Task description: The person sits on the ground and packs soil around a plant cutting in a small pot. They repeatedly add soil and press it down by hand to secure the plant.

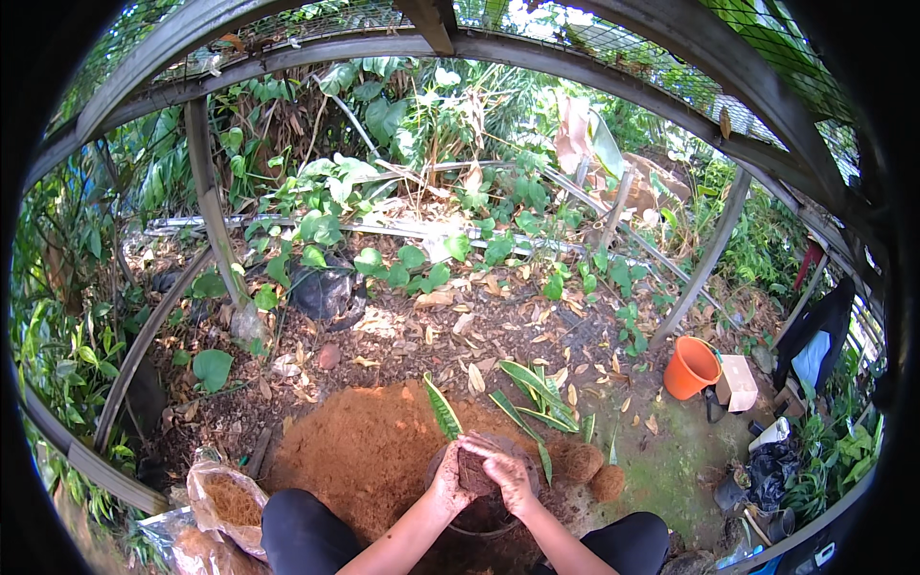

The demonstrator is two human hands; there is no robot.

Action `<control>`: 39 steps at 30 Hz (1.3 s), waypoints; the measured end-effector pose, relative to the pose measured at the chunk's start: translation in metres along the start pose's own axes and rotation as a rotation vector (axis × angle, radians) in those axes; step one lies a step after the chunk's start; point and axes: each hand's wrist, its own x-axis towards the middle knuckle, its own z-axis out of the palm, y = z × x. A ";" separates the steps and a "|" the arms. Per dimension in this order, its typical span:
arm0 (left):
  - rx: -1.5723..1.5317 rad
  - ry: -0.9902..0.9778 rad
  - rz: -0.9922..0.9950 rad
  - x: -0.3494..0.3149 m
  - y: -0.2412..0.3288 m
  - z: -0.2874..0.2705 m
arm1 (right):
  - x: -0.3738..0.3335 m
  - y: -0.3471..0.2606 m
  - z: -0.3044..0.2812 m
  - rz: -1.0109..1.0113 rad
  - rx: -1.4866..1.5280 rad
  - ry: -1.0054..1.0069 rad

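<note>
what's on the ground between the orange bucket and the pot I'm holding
In the head view, between the orange bucket and the pot: loose striped leaf cuttings, dry leaves and two brown root balls.

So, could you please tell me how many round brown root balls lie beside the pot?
2: one root ball just right of the pot under the hands, the other root ball right of it; more may be hidden.

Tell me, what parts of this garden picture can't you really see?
- Head view: the dark pot is mostly hidden by the left hand and right hand over it.
- What the fingers press is too small and shadowed to tell.
- The clear bag of brown fibre runs off the lower edge.
- Things beside the orange bucket are too small and bent by the lens.
</note>
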 end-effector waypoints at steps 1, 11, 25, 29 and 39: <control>-0.021 -0.014 -0.004 -0.002 0.000 0.003 | -0.001 -0.001 0.001 -0.106 -0.249 -0.038; -0.062 -0.130 -0.078 0.011 0.003 -0.022 | -0.003 0.003 0.003 0.006 -0.150 -0.059; 0.220 0.326 0.302 -0.002 -0.010 0.014 | -0.008 0.008 0.012 0.236 0.723 0.453; 0.088 0.127 0.201 -0.006 -0.007 0.009 | -0.009 -0.004 0.017 0.139 0.299 0.334; -0.104 -0.263 -0.113 -0.013 -0.007 0.014 | -0.002 -0.021 0.008 -0.602 -0.778 0.147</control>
